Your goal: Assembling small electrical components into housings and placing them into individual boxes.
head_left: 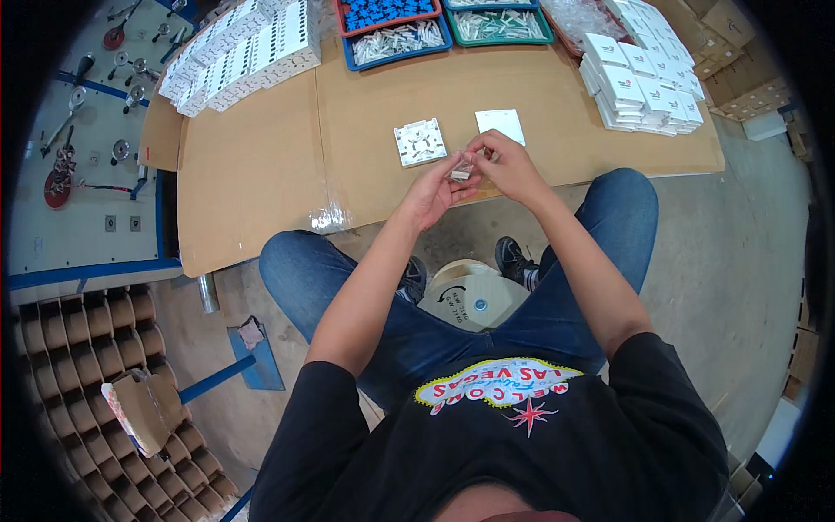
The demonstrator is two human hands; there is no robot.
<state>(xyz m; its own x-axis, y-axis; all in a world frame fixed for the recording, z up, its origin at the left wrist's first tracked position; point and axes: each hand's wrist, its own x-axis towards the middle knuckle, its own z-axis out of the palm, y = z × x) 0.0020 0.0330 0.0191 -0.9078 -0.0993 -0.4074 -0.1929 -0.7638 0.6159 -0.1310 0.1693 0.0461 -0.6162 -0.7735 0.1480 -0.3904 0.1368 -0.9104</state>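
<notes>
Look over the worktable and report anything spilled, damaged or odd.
One thing: a shiny, wrinkled patch, apparently clear tape, at the front end of the seam in the brown cardboard, left of the left hand. It stands out against the otherwise matt surface. I see nothing spilled.

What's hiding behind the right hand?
A flat white square lies there on brown cardboard, mostly showing. The right hand covers its near left corner, so that bit can't be seen.

A gridded cardboard divider fills the lower left below a blue-edged grey panel, brown cartons stand far right, and a pale reel sits low between.
</notes>
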